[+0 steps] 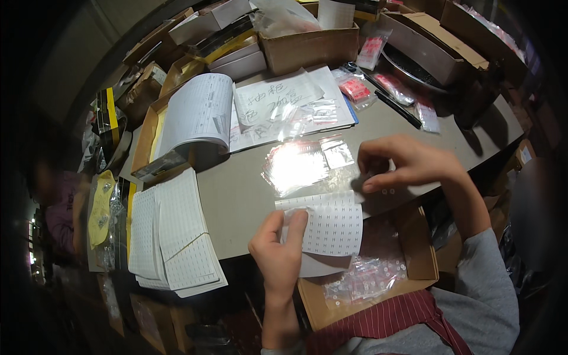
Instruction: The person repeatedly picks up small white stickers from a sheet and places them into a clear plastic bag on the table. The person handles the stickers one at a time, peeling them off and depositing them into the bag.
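My left hand [277, 245] pinches a white sheet of small printed labels [332, 232] between thumb and fingers, over the table's near edge. The sheet's far edge is curled over, and its lower part hangs down. Beside the sheet's far right corner is my right hand [408, 163], with thumb and forefinger bent toward each other. Whatever may be between those fingertips is too small to make out. Just beyond the sheet lies a spread of small clear zip bags [299, 167], partly washed out by glare. A few tiny white round labels [387, 191] lie below my right hand.
Near my lap, a cardboard box [427, 245] holds small bags with white round labels. Stacked label sheets [180, 236] lie at left. Behind them are a curled paper pad [198, 115], papers with handwriting [278, 97], a black pen [397, 109] and several boxes [310, 50].
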A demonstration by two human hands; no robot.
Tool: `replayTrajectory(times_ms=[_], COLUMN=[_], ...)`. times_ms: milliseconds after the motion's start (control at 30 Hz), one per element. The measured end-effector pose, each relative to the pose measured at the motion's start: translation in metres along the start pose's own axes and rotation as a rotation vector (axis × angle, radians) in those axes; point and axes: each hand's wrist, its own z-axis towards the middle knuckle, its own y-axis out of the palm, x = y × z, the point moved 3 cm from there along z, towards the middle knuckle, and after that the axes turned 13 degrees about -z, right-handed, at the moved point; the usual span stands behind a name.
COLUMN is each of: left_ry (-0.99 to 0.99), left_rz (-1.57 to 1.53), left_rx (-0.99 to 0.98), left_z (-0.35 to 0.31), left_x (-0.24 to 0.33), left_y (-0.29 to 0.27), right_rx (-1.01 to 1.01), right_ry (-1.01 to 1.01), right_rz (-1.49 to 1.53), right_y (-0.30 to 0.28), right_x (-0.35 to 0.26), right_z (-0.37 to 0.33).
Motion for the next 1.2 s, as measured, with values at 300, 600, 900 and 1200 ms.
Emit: replayTrajectory(times_ms=[300, 600, 900, 1200], left_ry=[0.05, 0.054, 0.092, 0.142], left_rz=[0.041, 0.089, 0.079, 0.126], left_rx=[0.015, 0.025, 0.057, 0.038], left_z=[0.003, 0.003, 0.002, 0.002], left_x=[0.009, 0.011, 0.004, 0.01], left_y=[0.011, 0.01, 0.007, 0.009], right_rx=[0.446, 0.777, 0.798, 0.806], right_ry=[-0.312, -0.341, -0.334, -0.323], right_rz=[-0.095, -0.487, -0.225, -0.62], right_y=[0.057, 0.077, 0.022, 0.019], right_x=[-0.038, -0.052, -0.023, 0.046], right_z=[-0.01, -0.012, 0.013, 0.075])
